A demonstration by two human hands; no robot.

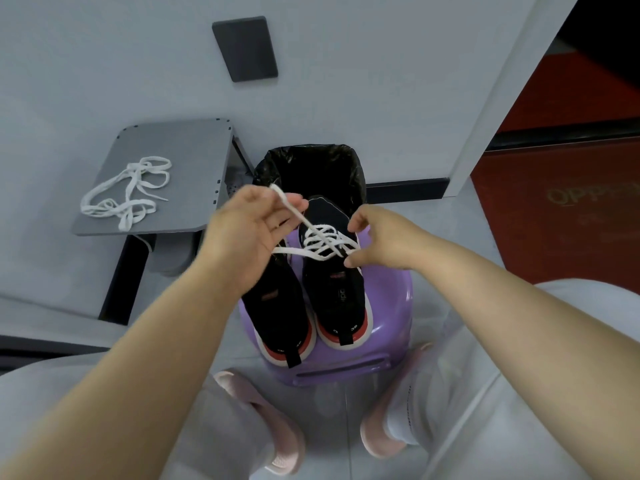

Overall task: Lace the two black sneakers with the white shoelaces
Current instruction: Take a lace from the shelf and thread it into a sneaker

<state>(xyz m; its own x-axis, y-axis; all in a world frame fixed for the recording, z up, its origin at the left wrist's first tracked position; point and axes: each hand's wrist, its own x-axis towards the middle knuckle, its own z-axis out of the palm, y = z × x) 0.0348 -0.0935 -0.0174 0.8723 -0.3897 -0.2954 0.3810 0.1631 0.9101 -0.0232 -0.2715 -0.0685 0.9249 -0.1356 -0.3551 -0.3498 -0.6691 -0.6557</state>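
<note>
Two black sneakers stand side by side on a purple stool [388,341], heels near and toes far. The left sneaker [277,306] has no lace in view, while the right sneaker [336,292] carries a white shoelace [322,240] crossed several times through its eyelets. Both bare forearms reach in from the near corners. The left hand [242,230] is raised above the toes with its palm turned toward the camera, fingers curled, pinching one end of the shoelace, which runs taut from the fingertips down to the lacing. The right hand [381,237] sits against the right side of the right sneaker, thumb and fingers curved in a C around the edge of the lacing; whether it grips the lace or only rests there I cannot tell. A second shoelace [124,192] lies in loose loops on the grey surface [194,147] to the far left. A bin [311,164] with a black liner stands just beyond the stool.
</note>
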